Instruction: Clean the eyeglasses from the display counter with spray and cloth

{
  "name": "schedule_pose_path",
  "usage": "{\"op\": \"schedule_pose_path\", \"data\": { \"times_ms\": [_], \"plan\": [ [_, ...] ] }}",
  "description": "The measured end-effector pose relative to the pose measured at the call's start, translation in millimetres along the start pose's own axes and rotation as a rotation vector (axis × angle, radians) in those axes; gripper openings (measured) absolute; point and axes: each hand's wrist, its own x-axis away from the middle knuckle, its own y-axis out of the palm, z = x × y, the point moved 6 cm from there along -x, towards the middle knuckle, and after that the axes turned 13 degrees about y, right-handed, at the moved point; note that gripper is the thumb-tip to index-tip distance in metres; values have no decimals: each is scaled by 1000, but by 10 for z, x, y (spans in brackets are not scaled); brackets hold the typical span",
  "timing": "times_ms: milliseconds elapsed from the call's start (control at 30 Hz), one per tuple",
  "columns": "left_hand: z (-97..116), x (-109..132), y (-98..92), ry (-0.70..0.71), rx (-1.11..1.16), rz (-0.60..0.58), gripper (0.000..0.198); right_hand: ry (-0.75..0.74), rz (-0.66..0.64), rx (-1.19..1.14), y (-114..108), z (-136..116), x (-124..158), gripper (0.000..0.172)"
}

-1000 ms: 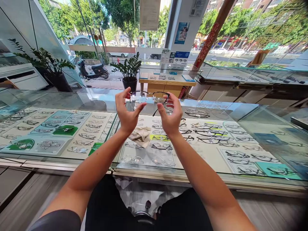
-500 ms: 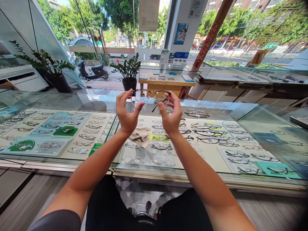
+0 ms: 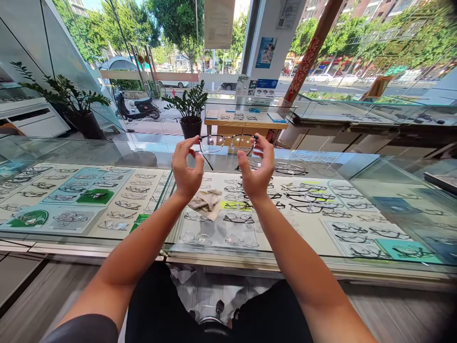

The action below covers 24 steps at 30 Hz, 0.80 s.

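A pair of eyeglasses (image 3: 228,138) with a dark upper rim and clear lenses is held up over the glass counter. My left hand (image 3: 187,167) pinches its left end with the fingertips, the thumb lower and apart. At the opposite end, my right hand (image 3: 257,170) grips the frame near the hinge, thumb raised below the lens. One dark temple slants down beside my left thumb; the other is mostly hidden by my right hand. Below my hands, a crumpled beige cloth (image 3: 205,202) lies on the counter.
The glass display counter (image 3: 285,259) holds several rows of eyeglasses (image 3: 239,217). More frames (image 3: 291,168) rest on its top, right of my hands. Beyond stand a potted plant (image 3: 191,121) and a wooden display table (image 3: 246,123) before the window.
My hands have spread slightly apart and the eyeglasses have turned. The temple hanging under the right lens has shifted from view there; a temple now shows beside my left thumb.
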Motion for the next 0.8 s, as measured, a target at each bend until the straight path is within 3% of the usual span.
{"op": "schedule_pose_path", "data": {
  "times_ms": [800],
  "plan": [
    [-124, -46, 6, 49, 38, -44, 49, -22, 28, 48, -54, -133, -11, 67]
  ]
}}
